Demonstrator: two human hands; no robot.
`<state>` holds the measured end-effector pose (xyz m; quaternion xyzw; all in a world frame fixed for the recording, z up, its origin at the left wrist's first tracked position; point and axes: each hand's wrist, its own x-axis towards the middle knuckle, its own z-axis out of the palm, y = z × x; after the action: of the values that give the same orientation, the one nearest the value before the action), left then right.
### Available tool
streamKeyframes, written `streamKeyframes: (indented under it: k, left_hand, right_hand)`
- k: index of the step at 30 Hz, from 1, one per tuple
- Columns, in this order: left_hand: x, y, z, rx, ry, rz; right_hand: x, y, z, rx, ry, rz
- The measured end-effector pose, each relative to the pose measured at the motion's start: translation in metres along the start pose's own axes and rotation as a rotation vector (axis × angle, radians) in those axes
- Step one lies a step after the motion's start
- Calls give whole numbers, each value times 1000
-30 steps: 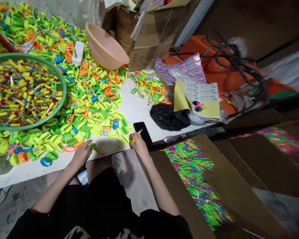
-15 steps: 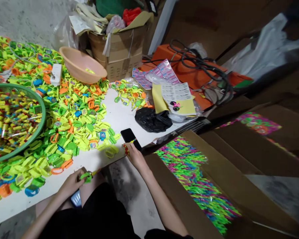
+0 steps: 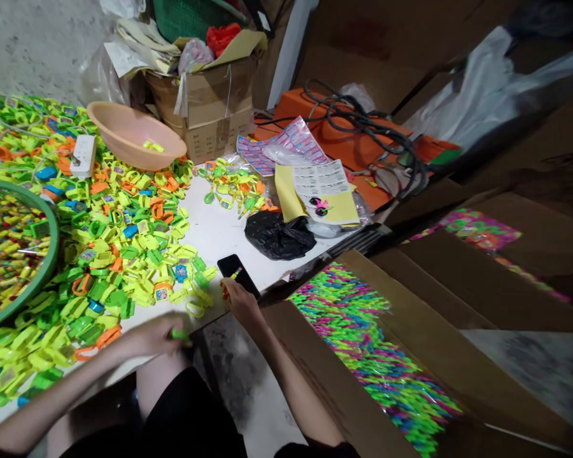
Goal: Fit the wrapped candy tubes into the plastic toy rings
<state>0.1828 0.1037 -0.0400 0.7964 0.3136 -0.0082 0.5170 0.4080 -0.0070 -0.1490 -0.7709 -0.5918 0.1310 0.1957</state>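
My left hand (image 3: 160, 334), blurred by motion, is closed on a bright green toy watch (image 3: 180, 334) just over the table's front edge. My right hand (image 3: 242, 304) rests at the edge beside a black phone (image 3: 251, 285), its fingers closed round several small red and yellow sticks (image 3: 225, 291). One more multicoloured stick (image 3: 237, 273) shows over the phone's screen; whether the fingers hold it I cannot tell. Left of my hands spreads a heap of toy watches (image 3: 148, 242) in green, yellow, orange and blue.
A green-rimmed basket (image 3: 53, 238) holds many small coloured sticks. Behind stand a peach bowl (image 3: 128, 137), a power strip (image 3: 83, 156) and a cardboard box (image 3: 219, 117). A black plastic bag (image 3: 279, 235) lies past the phone. At right, an open carton (image 3: 315, 375) contains bright packaged pieces.
My left hand has risen slightly and shifted right with the green watch, turning over so its back shows. My right hand stays by the phone. The whole view has swung a little to the right.
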Motion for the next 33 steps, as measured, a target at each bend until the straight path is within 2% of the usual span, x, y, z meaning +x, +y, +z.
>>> streamKeyframes:
  k: [2, 3, 6, 8, 10, 13, 15, 17, 20, 21, 23, 25, 29, 31, 33]
  left_hand:
    - [43, 35, -23, 74, -40, 48]
    - [66, 55, -35, 214, -4, 113]
    - [120, 103, -62, 453, 230, 425]
    - [136, 112, -70, 556, 340, 503]
    - [133, 97, -69, 600, 384, 457]
    - [105, 46, -56, 548, 308, 362]
    - [80, 7, -43, 499, 168, 335]
    - [58, -25, -30, 491, 89, 336]
    - [35, -57, -12, 492, 54, 327]
    - [29, -64, -6, 495, 62, 323]
    - [21, -74, 4, 499, 90, 322]
    - [17, -80, 14, 488, 106, 339]
    - [23, -87, 35, 508, 83, 407]
    - [31, -87, 47, 539, 70, 405]
    - [39, -86, 56, 553, 58, 377]
  right_hand:
    - [8, -2, -4, -51, -38, -19]
    - [12, -3, -6, -71, -48, -29]
    - [19, -4, -10, -111, -50, -45]
    - [22, -3, -10, -122, -43, -43]
    - [24, -1, -10, -120, -32, -48]
    - [34, 4, -23, -87, -15, -75]
    - [47, 9, -45, -56, 11, -87]
    - [66, 14, -80, -33, 84, -65]
    - [97, 20, -134, 124, 600, 81]
    - [105, 20, -146, 219, 727, 117]
    - [115, 18, -153, 530, 802, 170]
    - [115, 11, -133, 706, 727, 224]
    - [82, -9, -49, 959, 459, 294]
    - [58, -17, -12, 1463, 276, 460]
    - [36, -22, 11, 1557, 236, 515]
